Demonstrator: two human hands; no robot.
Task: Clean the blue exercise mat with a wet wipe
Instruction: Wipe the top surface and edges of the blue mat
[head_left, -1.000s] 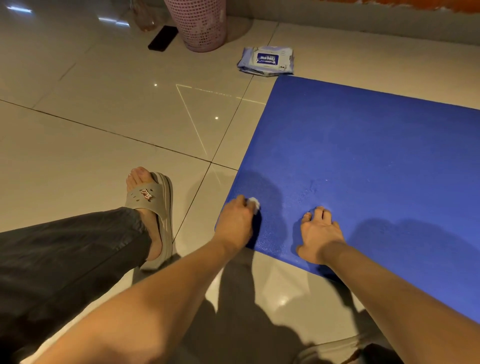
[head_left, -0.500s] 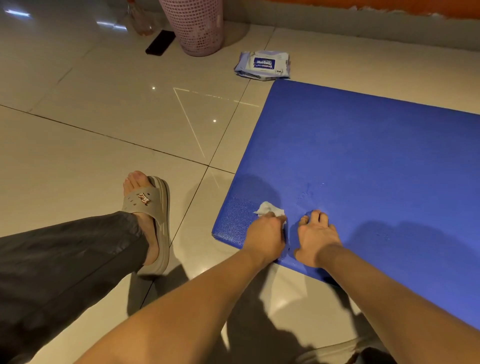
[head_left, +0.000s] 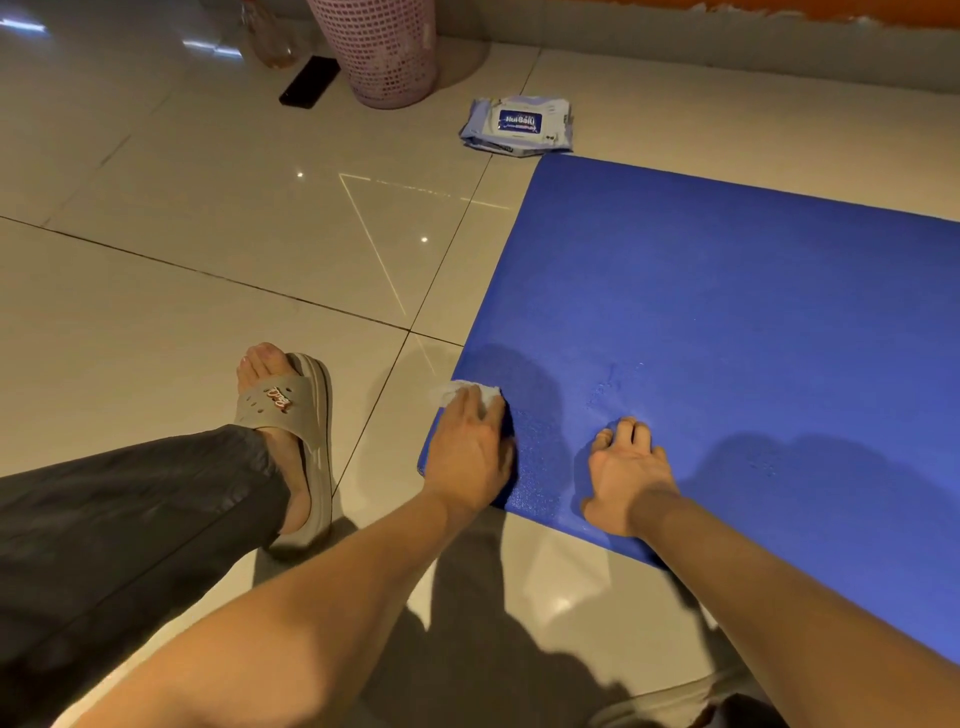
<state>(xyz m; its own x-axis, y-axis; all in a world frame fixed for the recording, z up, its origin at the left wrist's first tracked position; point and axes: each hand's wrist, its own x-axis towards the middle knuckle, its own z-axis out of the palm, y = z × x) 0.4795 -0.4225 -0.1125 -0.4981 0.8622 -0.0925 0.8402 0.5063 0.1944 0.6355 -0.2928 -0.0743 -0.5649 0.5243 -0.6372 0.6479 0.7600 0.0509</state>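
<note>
Wipe is held bunched under the fingers of the left hand and pressed onto the mat at its near left corner. Part of the wipe overhangs the mat's edge toward the floor.

Right hand is planted on the mat just beside, near the front edge. Nothing is held; bent fingertips are set on the surface.

Only the corner area appears worked; most of the mat is judged not yet done.

Risks noted:
- The corner may be lifted or folded if the wipe is dragged outward over the edge, as the mat is pinned by one hand only.
- The wipe may be rolled into a tight wad, so contact is lost.
- Floor grit may be picked up by the overhanging part and smeared back.

Pack lies near the far corner, well apart from both hands, if a fresh wipe is needed.
</note>
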